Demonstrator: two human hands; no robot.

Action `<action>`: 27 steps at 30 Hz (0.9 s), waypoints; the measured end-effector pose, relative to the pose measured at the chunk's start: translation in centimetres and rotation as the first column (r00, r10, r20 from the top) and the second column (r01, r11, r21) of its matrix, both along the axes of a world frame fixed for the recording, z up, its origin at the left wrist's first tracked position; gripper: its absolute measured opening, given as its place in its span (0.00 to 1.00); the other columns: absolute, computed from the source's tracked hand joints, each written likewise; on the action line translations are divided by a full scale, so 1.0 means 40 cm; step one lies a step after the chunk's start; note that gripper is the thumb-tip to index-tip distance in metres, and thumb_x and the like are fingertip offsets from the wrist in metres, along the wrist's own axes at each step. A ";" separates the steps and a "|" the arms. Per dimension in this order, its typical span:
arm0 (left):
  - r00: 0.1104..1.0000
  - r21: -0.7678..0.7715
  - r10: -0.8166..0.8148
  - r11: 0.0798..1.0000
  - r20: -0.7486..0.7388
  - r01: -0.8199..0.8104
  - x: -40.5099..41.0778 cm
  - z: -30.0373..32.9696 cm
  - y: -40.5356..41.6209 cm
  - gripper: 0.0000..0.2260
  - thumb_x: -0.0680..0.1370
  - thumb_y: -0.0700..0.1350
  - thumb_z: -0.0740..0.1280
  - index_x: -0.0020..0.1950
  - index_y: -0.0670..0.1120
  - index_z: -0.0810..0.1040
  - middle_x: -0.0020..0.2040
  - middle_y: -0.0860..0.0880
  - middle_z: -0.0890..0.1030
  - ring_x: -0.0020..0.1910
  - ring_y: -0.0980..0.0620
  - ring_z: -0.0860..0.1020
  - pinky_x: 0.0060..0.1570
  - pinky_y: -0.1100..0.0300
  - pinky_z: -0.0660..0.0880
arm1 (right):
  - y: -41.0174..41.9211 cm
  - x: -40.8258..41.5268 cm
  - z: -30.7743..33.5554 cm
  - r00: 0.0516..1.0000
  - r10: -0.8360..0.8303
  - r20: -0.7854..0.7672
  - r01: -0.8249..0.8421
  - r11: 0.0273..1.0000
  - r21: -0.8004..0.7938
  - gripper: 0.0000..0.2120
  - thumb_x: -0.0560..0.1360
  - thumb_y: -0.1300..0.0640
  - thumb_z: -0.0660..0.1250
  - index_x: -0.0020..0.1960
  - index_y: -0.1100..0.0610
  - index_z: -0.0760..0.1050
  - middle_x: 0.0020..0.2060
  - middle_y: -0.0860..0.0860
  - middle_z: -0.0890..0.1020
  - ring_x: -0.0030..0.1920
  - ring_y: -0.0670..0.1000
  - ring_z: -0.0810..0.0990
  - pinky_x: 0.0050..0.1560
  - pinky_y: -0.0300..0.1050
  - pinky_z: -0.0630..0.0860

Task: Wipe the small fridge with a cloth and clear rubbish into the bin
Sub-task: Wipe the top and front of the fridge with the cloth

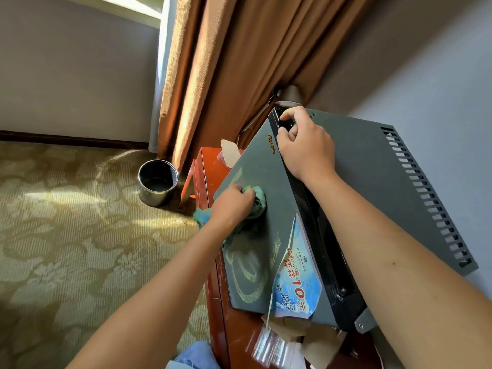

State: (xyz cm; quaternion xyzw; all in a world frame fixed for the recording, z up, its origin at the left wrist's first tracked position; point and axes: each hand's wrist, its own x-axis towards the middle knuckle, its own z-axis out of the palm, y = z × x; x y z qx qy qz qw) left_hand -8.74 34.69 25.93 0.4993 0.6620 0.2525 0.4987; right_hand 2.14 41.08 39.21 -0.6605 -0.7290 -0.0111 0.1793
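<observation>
the small fridge (354, 166) stands on a red-brown wooden cabinet (210, 179), its dark grey door (255, 235) swung ajar so a black gap shows along the top edge. the left hand (231, 206) has its fingers curled round a bunched green cloth (257, 201) and presses it against the door's front face, near the door's upper left edge — dusty swirl marks show lower on the panel. the right hand (306, 147) grips the top corner of the door, fingers hooked into the black gap, thumb outside. a blue printed sticker (295, 278) peels off the door's lower right part. scraps of cardboard and clear plastic wrappers (271, 347) lie on the cabinet top below the door. a round metal bin (157, 182) stands on the patterned carpet (66, 222), just beside the cabinet's left edge and below the brown curtain (226, 62).
</observation>
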 end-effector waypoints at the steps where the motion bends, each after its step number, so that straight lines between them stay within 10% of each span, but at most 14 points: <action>1: 0.999 0.003 -0.039 0.999 -0.012 0.039 0.003 0.001 -0.009 0.12 0.80 0.51 0.58 0.40 0.47 0.73 0.37 0.49 0.76 0.37 0.49 0.75 0.35 0.57 0.67 | 0.000 0.001 0.000 1.000 0.000 0.000 0.000 1.000 0.000 0.07 0.77 0.51 0.61 0.55 0.45 0.71 0.31 0.45 0.77 0.39 0.53 0.78 0.42 0.50 0.76; 10: 0.956 0.093 0.174 0.975 0.235 -0.200 0.016 0.063 0.048 0.17 0.80 0.54 0.58 0.52 0.42 0.77 0.39 0.43 0.78 0.36 0.48 0.75 0.37 0.54 0.68 | -0.001 0.002 -0.001 1.000 0.009 0.009 -0.009 1.000 0.006 0.07 0.78 0.51 0.61 0.55 0.45 0.71 0.31 0.45 0.77 0.38 0.52 0.78 0.40 0.49 0.75; 17: 0.993 0.020 0.002 1.000 0.118 -0.004 0.015 0.035 -0.040 0.13 0.80 0.52 0.59 0.40 0.46 0.71 0.37 0.48 0.74 0.38 0.48 0.74 0.35 0.55 0.65 | 0.000 0.003 0.000 1.000 0.005 0.003 -0.005 1.000 -0.001 0.07 0.77 0.51 0.61 0.55 0.45 0.71 0.30 0.45 0.76 0.39 0.53 0.78 0.42 0.50 0.76; 27: 0.980 -0.005 0.135 0.991 0.144 -0.136 0.037 0.023 -0.050 0.13 0.83 0.51 0.56 0.42 0.47 0.68 0.37 0.48 0.72 0.35 0.49 0.71 0.35 0.54 0.64 | -0.007 -0.002 0.004 1.000 -0.001 0.007 0.001 1.000 -0.011 0.07 0.77 0.51 0.60 0.55 0.45 0.71 0.35 0.47 0.79 0.41 0.55 0.78 0.42 0.50 0.76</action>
